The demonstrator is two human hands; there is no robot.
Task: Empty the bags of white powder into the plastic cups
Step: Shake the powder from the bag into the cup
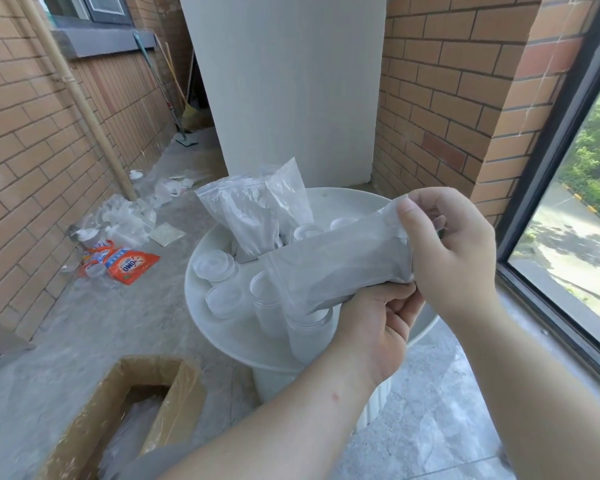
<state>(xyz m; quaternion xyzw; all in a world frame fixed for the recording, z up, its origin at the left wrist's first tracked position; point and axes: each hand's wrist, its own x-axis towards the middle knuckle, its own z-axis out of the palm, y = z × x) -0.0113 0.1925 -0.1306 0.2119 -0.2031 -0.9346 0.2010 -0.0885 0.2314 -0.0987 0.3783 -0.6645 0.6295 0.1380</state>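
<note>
A clear bag of white powder (336, 265) lies tilted above the white round table (343, 199), its lower end over a plastic cup (309, 332). My right hand (454, 251) pinches the bag's upper end. My left hand (378, 327) grips the bag's underside near that same end. Several plastic cups (219, 268), some lidded, stand on the table. Behind them, three full bags of powder (253, 213) stand upright.
An open cardboard box (129, 410) holding plastic sits on the floor at lower left. An orange detergent packet (122, 261) and plastic litter (125, 220) lie by the left brick wall. A window (582, 216) runs along the right. A white pillar (284, 88) stands behind the table.
</note>
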